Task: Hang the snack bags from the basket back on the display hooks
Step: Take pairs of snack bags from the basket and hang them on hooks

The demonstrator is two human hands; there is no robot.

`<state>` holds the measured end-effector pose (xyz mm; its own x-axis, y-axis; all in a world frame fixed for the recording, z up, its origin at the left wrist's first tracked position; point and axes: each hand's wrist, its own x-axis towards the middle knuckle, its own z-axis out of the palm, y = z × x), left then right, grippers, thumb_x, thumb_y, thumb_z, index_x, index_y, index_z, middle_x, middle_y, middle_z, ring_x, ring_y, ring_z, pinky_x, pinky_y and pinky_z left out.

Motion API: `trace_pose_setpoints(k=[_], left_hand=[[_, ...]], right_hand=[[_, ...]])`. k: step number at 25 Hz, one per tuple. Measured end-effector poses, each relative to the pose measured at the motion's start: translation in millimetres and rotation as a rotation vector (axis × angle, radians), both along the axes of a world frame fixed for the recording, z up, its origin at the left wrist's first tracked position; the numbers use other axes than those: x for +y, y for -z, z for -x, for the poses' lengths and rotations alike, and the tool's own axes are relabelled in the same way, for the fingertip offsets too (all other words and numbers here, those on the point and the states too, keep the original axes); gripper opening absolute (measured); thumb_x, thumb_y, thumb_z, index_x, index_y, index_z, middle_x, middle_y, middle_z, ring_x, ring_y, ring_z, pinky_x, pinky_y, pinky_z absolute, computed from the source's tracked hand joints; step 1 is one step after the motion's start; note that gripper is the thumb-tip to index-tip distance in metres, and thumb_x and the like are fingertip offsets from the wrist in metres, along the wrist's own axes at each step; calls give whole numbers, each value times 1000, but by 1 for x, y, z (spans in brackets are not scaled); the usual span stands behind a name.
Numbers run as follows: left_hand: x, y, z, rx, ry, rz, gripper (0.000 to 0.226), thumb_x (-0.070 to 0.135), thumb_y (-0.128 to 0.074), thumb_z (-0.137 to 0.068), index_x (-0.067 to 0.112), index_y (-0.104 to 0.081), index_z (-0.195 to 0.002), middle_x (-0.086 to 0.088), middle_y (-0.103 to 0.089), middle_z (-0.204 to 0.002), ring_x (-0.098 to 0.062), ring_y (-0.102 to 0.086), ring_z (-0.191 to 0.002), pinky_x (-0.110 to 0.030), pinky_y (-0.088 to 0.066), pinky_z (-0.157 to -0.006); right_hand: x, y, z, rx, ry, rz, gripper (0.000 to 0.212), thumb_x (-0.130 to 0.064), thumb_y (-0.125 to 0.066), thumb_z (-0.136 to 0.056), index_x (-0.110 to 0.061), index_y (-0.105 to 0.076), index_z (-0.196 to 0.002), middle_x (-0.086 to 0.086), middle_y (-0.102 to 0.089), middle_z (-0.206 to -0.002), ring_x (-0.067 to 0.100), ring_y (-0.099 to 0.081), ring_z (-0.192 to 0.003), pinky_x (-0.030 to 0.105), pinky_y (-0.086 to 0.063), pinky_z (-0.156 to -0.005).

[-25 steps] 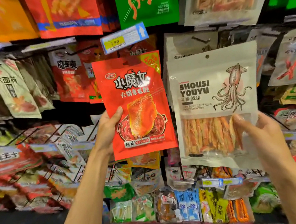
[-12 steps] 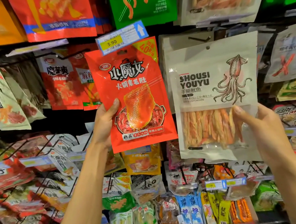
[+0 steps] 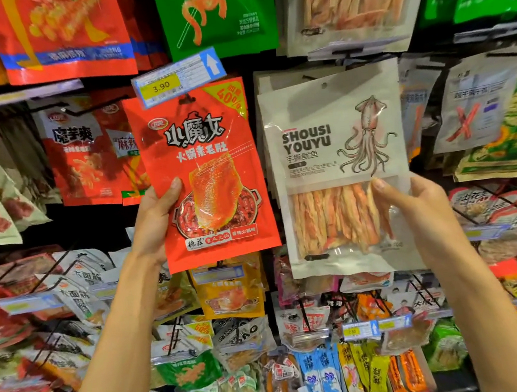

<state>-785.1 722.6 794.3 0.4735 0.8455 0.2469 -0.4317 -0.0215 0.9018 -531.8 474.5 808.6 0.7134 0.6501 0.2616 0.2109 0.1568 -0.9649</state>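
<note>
My left hand (image 3: 154,221) grips a red snack bag (image 3: 214,155) by its lower left edge, thumb on the front. The bag's top sits just under a price tag (image 3: 178,78) at the tip of a hook, over matching red bags behind it. My right hand (image 3: 417,201) holds a white squid snack bag (image 3: 334,143) at its lower right, thumb on the clear window. That bag's hang hole is level with a hook in front of several alike white bags. The basket is out of view.
Hooks full of snack bags fill the wall: red bags (image 3: 77,151) at left, green bag (image 3: 215,12) above, pale bags (image 3: 477,102) at right. Black wire hooks with price strips (image 3: 360,330) jut out below, over small packets on the bottom rows.
Both hands have raised their bags higher and closer to the hooks. The red bag's top now reaches the 3.90 price tag; the white bag has risen alongside it.
</note>
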Motion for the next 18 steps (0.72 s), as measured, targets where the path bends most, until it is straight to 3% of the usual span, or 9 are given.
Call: trace_pose_setpoints(k=[6, 10, 14, 18], left_hand=[[3, -6, -12, 57, -46, -20, 21, 18, -51, -99, 13, -60, -117, -3, -75, -102, -17, -73, -90, -31, -59, -74], [8, -5, -16, 85, -75, -26, 22, 18, -52, -99, 12, -61, -118, -6, -72, -110, -18, -72, -91, -34, -59, -82], [7, -5, -19, 73, -66, -30, 16, 17, -50, -100, 17, -62, -111, -1, -75, -100, -16, -72, -89, -33, -60, -80], [10, -4, -19, 76, -73, -24, 17, 18, -52, -99, 17, -62, -112, -4, -74, -105, -18, -72, -91, -36, -59, -84]], right_hand=[[9, -4, -11, 56, -3, 8, 14, -21, -64, -93, -22, -72, -104, -7, -75, -101, 6, -69, -95, 31, -51, -87], [6, 2, -13, 49, -20, 17, 24, -23, -64, -93, -22, -69, -116, -10, -73, -109, 7, -65, -106, 30, -46, -93], [4, 5, -17, 53, -32, 18, 24, -23, -63, -94, -23, -69, -117, -11, -73, -110, 6, -65, -107, 29, -45, -92], [5, 7, -17, 49, -32, 5, 26, -22, -63, -94, -23, -68, -119, -13, -72, -111, -1, -65, -104, 21, -43, -85]])
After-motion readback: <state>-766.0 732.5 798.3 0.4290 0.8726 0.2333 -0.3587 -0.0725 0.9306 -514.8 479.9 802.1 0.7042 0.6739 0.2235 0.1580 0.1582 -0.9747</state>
